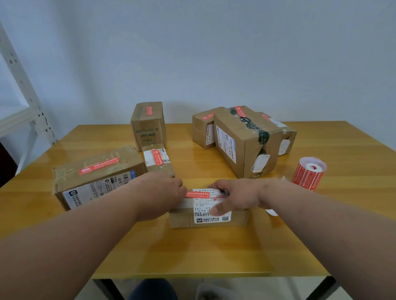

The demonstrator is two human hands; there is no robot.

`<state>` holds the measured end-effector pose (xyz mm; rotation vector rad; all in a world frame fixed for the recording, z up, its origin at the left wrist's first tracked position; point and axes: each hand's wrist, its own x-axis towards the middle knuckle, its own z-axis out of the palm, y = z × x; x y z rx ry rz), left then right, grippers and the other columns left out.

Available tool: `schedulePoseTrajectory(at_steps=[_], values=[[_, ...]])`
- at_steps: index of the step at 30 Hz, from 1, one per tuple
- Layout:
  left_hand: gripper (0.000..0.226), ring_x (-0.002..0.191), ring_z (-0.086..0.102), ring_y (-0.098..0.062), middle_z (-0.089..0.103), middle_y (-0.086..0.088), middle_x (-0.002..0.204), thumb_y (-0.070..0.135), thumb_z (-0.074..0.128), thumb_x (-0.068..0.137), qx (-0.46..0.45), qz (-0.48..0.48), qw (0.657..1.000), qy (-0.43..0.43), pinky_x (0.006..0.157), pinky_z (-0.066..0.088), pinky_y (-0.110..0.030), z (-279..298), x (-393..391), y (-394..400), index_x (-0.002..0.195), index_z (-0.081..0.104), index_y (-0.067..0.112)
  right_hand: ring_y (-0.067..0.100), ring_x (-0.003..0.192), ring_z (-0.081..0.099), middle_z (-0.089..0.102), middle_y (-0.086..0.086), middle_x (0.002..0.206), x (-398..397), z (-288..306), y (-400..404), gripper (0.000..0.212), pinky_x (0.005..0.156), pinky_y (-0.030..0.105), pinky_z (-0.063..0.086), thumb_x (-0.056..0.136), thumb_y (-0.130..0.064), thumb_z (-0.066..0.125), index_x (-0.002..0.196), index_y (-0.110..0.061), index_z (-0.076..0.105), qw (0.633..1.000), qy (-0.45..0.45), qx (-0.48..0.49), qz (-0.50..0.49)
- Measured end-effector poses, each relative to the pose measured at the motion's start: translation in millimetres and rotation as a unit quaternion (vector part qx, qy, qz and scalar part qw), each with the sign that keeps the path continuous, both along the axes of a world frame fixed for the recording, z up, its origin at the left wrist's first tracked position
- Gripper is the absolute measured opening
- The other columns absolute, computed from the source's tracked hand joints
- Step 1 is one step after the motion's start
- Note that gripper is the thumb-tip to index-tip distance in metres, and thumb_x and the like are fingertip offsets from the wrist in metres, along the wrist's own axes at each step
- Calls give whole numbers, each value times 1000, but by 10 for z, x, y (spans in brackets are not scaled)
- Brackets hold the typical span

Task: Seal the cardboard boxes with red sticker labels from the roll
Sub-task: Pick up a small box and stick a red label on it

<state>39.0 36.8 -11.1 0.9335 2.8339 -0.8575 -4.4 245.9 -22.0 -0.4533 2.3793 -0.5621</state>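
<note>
A small cardboard box (182, 219) with a white shipping label lies at the middle of the wooden table (199, 250). A red sticker (196, 194) lies across its top. The fingertips of my left hand (160, 194) press on the sticker's left end. My right hand (236, 195) grips the box's right part, fingers over the top and thumb on the front label. The roll of red stickers (308, 173) lies on its side to the right, apart from both hands.
Several boxes bearing red stickers ring the work spot: a wide one (95, 175) at left, a tall box (148, 125) and a small one (158, 160) behind, a cluster (245, 141) at back right. White backing paper (271, 212) lies beside my right wrist. A metal shelf (12, 92) stands left.
</note>
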Motion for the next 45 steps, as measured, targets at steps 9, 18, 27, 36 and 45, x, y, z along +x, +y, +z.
schedulePoseTrajectory(at_steps=[9, 18, 27, 36, 45], values=[[32, 107, 58, -14, 58, 6, 122, 17, 46, 97, 219, 113, 969, -26, 90, 51, -30, -109, -51, -200, 127, 55, 24, 17, 122, 51, 56, -5, 133, -12, -13, 9, 77, 111, 37, 35, 82, -44, 73, 147, -31, 34, 1000, 2, -2, 3], [11, 89, 61, 1, 66, 14, 95, 25, 71, 86, 500, 231, 828, -105, 82, 52, -18, -239, -80, -290, 97, 70, 27, 17, 122, 51, 56, -5, 132, -34, -30, 12, 77, 112, 38, 35, 82, -44, 73, 146, -32, 34, 1000, -1, -4, 5], [9, 86, 59, -5, 64, 13, 94, 32, 61, 94, 439, 230, 865, -77, 82, 54, -29, -214, -70, -223, 96, 69, 28, 16, 123, 50, 56, -5, 132, -24, -13, 19, 76, 112, 37, 34, 83, -44, 72, 147, -32, 33, 1000, 0, -4, 9], [11, 89, 52, -10, 46, 11, 108, 29, 43, 101, 248, 125, 961, -8, 74, 53, -32, -192, -60, -178, 109, 51, 30, 17, 122, 52, 57, -6, 131, -72, -69, 22, 79, 111, 38, 36, 80, -47, 74, 146, -33, 34, 1000, -4, -7, 4], [32, 83, 39, -10, 52, 7, 104, 8, 52, 92, 154, 56, 986, 40, 64, 37, -24, -89, -98, -145, 117, 46, 26, 16, 120, 53, 58, -7, 128, -89, -88, 28, 79, 111, 39, 37, 79, -46, 76, 146, -34, 35, 1000, -11, -14, 8]])
